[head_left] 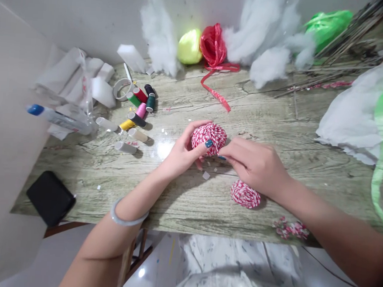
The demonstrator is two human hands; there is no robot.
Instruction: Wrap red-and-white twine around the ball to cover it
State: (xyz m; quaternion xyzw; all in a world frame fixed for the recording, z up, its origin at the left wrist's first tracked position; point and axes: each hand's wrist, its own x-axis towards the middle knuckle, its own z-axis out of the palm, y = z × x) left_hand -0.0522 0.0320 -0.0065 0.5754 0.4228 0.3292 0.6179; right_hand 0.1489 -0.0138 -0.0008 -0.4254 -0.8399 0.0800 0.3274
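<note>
My left hand [191, 150] is wrapped round a ball of red-and-white twine [210, 134], its thumb lying across the front. At the ball's lower right edge, my right hand [255, 163] has its thumb and fingers pinched together. Whatever is between those fingertips is too small to make out. A second, flatter coil of the same twine [245, 194] lies on the table just below my right hand. Nearer the front edge, partly beside my right forearm, is a small red-and-white bundle [290, 228].
Several thread spools [137, 119], a tape roll [123, 89] and a blue-capped bottle [60, 119] stand at the left. A black case [50, 198] lies front left. Along the back are white stuffing [261, 30], red ribbon [214, 46] and dry sticks [343, 40]. Green ribbon [380, 165] hangs right.
</note>
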